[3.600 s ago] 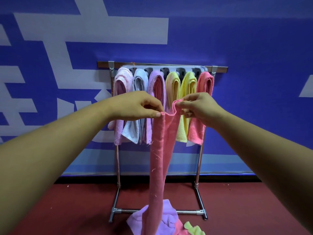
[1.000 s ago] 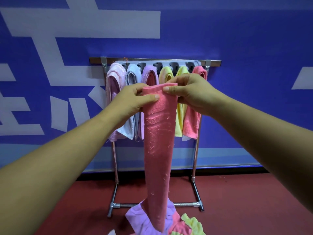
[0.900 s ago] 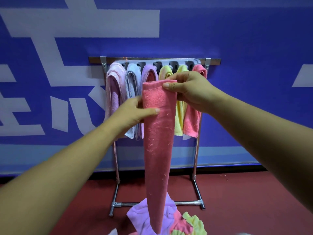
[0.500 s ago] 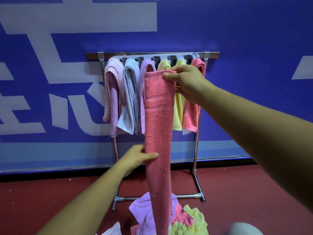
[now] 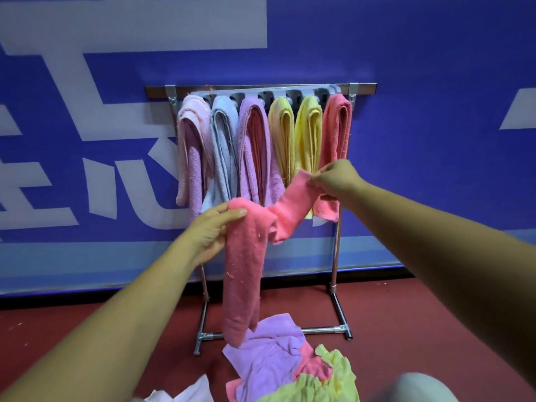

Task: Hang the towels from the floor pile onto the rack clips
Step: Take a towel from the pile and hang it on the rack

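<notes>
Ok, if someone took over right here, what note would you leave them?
Left hand: grips the pink towel at a fold, with the long end hanging toward the floor.
Right hand: pinches the towel's other end, in front of the rack.
Done: six towels hang from the rack's clips.
Left: clip up the pink towel, then hang the pile on the floor (lilac, pink, yellow-green). Whether a clip is free cannot be seen.
</notes>
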Demonstrator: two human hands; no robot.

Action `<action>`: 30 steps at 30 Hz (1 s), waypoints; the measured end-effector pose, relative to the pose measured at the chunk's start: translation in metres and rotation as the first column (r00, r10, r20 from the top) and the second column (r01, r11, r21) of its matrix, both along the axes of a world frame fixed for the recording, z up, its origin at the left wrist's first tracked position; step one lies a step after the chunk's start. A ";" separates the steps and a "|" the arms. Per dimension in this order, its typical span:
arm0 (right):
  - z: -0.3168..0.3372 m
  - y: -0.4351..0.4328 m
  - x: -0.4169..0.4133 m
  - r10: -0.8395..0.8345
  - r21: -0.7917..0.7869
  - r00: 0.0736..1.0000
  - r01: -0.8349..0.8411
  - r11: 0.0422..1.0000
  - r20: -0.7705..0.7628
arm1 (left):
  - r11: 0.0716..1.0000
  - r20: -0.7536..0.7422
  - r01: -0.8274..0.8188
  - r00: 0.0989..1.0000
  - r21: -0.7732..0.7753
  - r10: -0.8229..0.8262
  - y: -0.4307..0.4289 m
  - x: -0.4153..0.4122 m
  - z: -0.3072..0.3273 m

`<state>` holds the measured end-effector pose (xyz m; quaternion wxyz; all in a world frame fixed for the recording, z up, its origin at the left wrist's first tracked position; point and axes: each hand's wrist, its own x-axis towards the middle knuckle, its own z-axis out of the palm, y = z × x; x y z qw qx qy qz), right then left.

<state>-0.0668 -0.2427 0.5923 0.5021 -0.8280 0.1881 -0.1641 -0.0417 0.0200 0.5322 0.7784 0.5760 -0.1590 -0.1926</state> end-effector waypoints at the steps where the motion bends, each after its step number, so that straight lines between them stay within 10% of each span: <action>1: -0.008 0.001 0.000 -0.008 0.018 0.998 0.009 1.000 -0.060 | 1.000 0.011 0.016 1.000 0.017 -0.016 0.001 0.000 0.012; 8: -0.042 0.030 -0.018 0.197 -0.115 0.940 -0.236 0.965 -0.280 | 0.980 0.094 0.159 0.981 0.121 -0.171 0.000 0.000 0.064; 11: -0.026 0.042 -0.018 0.382 0.061 0.923 -0.379 0.923 -0.040 | 0.951 0.104 0.224 0.963 0.212 -0.250 -0.001 -0.002 0.070; 14: 0.005 0.054 -0.023 0.547 0.445 0.812 -0.574 0.688 0.203 | 0.931 0.082 0.263 0.953 0.255 -0.291 -0.004 -0.004 0.071; 17: 0.018 0.055 -0.024 0.681 0.379 0.711 -0.687 0.620 0.175 | 0.904 0.068 0.310 0.937 0.295 -0.344 -0.005 -0.002 0.069; 25: 0.021 0.050 -0.025 0.673 0.127 0.739 -0.665 0.736 -0.024 | 0.885 0.088 0.282 0.938 0.371 -0.336 -0.003 0.006 0.069; 30: 0.040 0.038 -0.034 0.558 0.288 0.815 -0.578 0.764 0.156 | 0.807 0.074 0.322 0.910 0.494 -0.409 0.002 0.007 0.062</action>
